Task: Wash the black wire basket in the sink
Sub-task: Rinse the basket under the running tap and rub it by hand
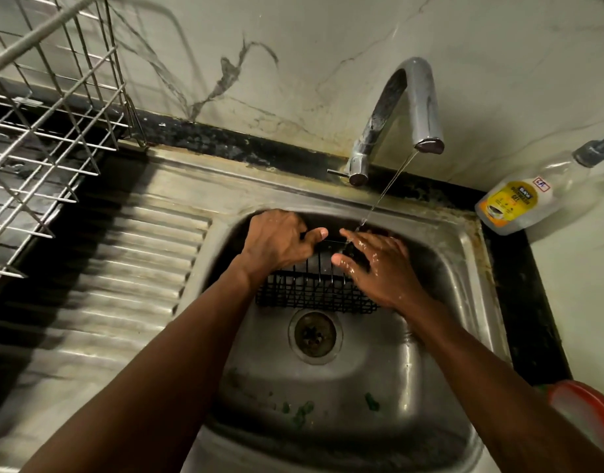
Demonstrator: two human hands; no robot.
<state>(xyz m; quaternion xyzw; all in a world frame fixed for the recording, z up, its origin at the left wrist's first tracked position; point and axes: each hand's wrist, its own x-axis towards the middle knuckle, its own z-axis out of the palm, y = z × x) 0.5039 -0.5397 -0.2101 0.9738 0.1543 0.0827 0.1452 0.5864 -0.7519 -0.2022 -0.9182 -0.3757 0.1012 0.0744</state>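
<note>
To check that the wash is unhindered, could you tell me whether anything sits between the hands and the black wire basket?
Nothing visible does. The left hand grips the black wire basket by its upper edge and the right hand, fingers straight, rests on it, inside the sink beneath the tap.

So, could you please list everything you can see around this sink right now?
Black wire basket: one, black, in the sink basin behind the drain.
Stainless steel sink: one, silver, centre.
Curved chrome tap: one, silver, behind basin, running.
Round metal drain: one, dark, basin floor.
Green scraps: several, green, basin floor.
Silver wire dish rack: one, silver, upper left.
Clear plastic gel bottle: one, yellow label, right counter.
Red round-edged item: one, red, lower right edge.
Left hand: one, grips the basket's top.
Right hand: one, wet, flat on basket.
</note>
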